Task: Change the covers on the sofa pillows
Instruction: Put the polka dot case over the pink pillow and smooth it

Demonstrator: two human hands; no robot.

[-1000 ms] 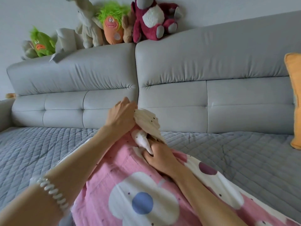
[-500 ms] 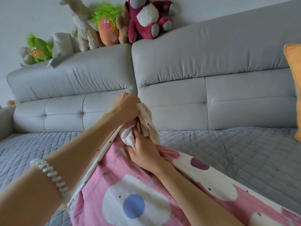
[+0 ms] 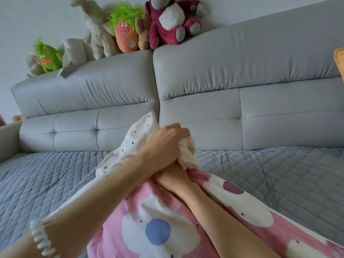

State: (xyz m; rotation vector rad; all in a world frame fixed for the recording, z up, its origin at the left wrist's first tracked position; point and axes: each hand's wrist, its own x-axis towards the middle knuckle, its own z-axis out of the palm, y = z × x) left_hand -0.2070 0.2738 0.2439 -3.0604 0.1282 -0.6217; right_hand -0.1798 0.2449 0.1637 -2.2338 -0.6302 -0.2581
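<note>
**Head view: both hands at the far corner of the pillow cover**

I log the light grey padded sofa [image 3: 242,75] across the whole view, its seat under a blue-grey quilted throw [image 3: 270,174]. On the seat in front of me lies the pink fabric pillow cover with white flowers and blue and plum dots [image 3: 158,231], running from the bottom edge up toward the sofa back. At its far end a flap of white fabric with small dark dots [image 3: 137,138] is turned outward and stands up against the backrest.

The left hand [image 3: 163,146] reaches across from the lower left; its fingers are curled tight round a bunched wad of cream-white fabric [image 3: 188,155] at the cover's far corner. The right hand [image 3: 173,175] sits directly below and touching it, pressed into the pink cover; its fingers are hidden under the left hand, so I cannot tell their state.

Along the sofa top: a maroon plush bear [image 3: 173,23], a cream plush rabbit [image 3: 98,34], an orange plush with green hair [image 3: 126,32], a green fuzzy plush [image 3: 48,56]. An orange cushion edge [image 3: 339,60] shows at far right. A white coiled band [image 3: 41,241] sits on the left wrist.
</note>
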